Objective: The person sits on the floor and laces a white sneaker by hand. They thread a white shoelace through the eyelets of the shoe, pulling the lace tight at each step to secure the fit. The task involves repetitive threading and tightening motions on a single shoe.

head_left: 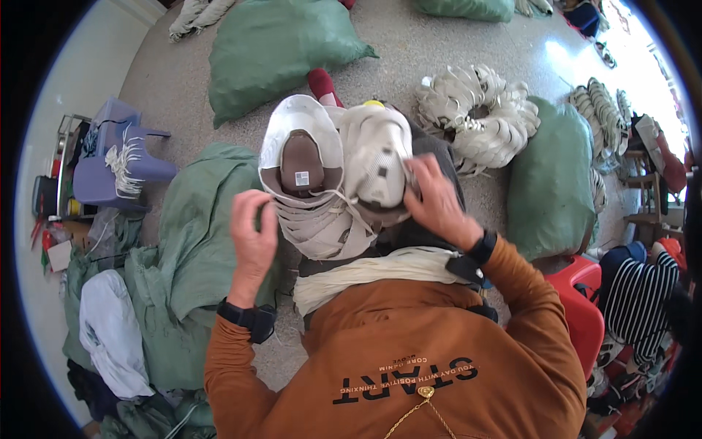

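Two stacks of nested off-white shoe uppers lie side by side across my lap. The left stack (316,233) faces up with its opening, showing a brown tongue (301,162) with a small white label. Pale laces run between it and the right stack (376,146), whose rounded, perforated toe shows. My left hand (254,228) hovers beside the left stack's outer edge, fingers curved and apart from the thumb, with nothing visible between them. At the right stack's outer side, my right hand (439,201) grips the edge of an upper; its fingertips are partly hidden.
A ring of bundled uppers (504,139) lies on the floor ahead to the right. Stuffed green sacks (281,51) (552,183) stand beyond and right. A slack green sack (212,212) spreads at left, near a purple stool (110,183). A red chair (578,293) is close at right.
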A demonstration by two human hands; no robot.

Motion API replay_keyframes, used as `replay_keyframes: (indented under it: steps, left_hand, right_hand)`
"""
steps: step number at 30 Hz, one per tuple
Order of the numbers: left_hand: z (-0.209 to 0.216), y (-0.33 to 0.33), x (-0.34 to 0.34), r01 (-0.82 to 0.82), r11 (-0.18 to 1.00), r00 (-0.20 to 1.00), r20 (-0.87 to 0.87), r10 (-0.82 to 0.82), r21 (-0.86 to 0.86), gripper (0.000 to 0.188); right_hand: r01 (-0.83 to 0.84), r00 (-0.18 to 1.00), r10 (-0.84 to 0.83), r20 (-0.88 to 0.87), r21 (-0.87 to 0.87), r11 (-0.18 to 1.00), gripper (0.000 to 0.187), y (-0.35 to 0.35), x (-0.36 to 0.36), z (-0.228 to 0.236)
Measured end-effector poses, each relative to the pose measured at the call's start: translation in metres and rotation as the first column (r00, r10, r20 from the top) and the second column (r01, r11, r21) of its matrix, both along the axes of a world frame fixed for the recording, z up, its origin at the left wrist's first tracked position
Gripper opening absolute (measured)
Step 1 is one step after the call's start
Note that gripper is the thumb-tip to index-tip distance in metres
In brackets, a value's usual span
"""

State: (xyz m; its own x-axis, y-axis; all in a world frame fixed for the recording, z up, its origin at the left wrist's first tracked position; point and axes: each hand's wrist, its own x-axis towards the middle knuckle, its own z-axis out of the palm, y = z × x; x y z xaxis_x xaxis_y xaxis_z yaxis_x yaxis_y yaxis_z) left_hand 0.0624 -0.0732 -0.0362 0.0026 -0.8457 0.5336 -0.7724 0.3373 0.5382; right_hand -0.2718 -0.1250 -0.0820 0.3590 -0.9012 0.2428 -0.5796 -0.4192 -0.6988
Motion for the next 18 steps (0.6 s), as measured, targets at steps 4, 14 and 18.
replay_keyframes:
  steps: [4,14,18]
  left_hand:
    - [-0.014,-0.014,-0.063,0.195,0.955,0.971,0.092,-0.219,0.223,0.035]
    - [-0.066,-0.041,-0.100,0.084,0.921,0.893,0.381,-0.239,0.381,0.062]
    - [-0.080,-0.038,-0.097,0.030,0.926,0.882,0.426,-0.202,0.376,0.059]
  right_hand:
    - [0.025,0.998,-0.021,-0.065,0.052,0.998,0.060,0.029,-0.008,-0.021]
    - [0.051,0.975,-0.069,-0.211,-0.092,0.994,0.059,0.002,0.005,-0.043]
    - [-0.062,0.996,0.065,-0.067,0.048,0.997,0.054,0.005,-0.011,-0.011]
